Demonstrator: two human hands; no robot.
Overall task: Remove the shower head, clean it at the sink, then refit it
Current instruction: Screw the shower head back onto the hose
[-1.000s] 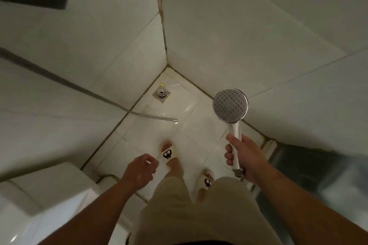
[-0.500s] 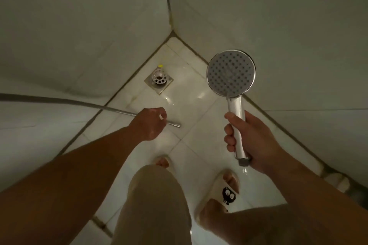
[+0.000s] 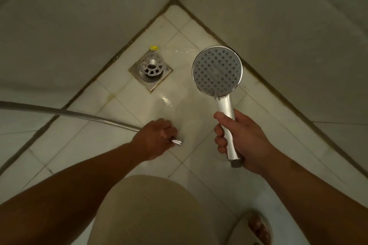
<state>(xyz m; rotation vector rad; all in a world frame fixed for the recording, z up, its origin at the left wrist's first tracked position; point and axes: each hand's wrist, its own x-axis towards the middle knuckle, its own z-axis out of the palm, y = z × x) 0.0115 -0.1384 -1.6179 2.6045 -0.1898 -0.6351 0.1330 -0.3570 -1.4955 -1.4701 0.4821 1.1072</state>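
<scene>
White floor tiles (image 3: 111, 145) are meeting tiled walls (image 3: 79, 26) around a drain (image 3: 150, 67). Left hand (image 3: 155, 139) is gripping the hose (image 3: 79, 115) end; right hand (image 3: 239, 143) is clasping the detached shower head (image 3: 217, 69).

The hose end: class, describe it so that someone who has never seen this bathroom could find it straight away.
Start at the floor drain in the tiled corner, then look nearer the person, where a ribbed metal hose comes in from the left. Its end is the short shiny connector sticking out of the left hand. Unlike the shower head held in the right hand, it has no round spray face.
</scene>
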